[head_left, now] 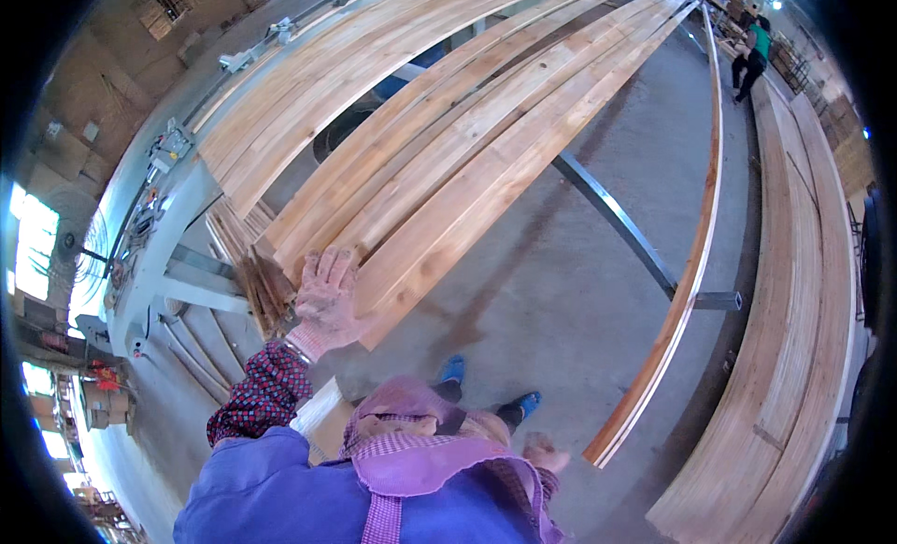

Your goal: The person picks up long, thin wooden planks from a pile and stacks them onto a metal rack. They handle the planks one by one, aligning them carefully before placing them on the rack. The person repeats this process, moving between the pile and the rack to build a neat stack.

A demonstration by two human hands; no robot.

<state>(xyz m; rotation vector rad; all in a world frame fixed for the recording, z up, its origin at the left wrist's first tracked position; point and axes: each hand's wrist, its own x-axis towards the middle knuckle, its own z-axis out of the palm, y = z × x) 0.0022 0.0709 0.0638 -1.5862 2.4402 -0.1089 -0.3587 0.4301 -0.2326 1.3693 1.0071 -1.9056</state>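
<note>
left hand (327,296): gloved, flat on plank stack (448,161) end, steadying it | right hand (545,453): hangs free, grasping nothing

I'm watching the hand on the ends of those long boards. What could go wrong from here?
1. The gloved left hand lies flat on the ends of the long wooden boards, which are stacked loosely and unevenly; if one slides, fingers might get pinched.
2. The boards span a metal support rail with long unsupported ends, so they may tip or sag.
3. A single plank lies close to the blue shoes and might trip the person.
</note>
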